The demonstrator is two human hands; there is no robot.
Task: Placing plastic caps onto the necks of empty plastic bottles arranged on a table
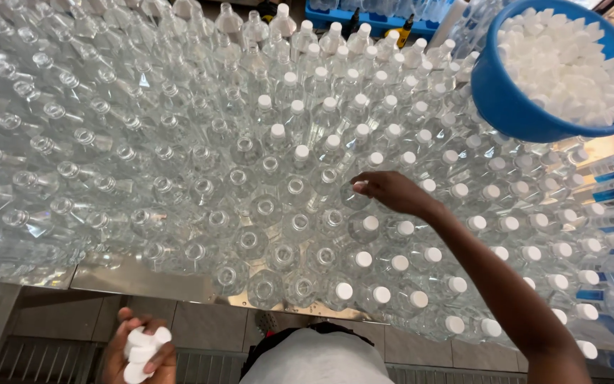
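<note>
Both hands work apart: the right hand [391,192] reaches out over a wide field of clear plastic bottles [179,163], fingertips pinched on a single white cap [359,186] at the mouth of a bottle, while the left hand [138,353] hangs low near the body, closed around a small clutch of white caps [141,350]. Bottles to the right of the right hand and nearer the body already wear caps — those to its left stand open-mouthed. Beyond and to the right of the right hand a blue tub [513,107] sits on the bottles, heaped with loose caps [570,64]. Between the left hand and the bottles runs the table's bare metal edge [129,277].
</note>
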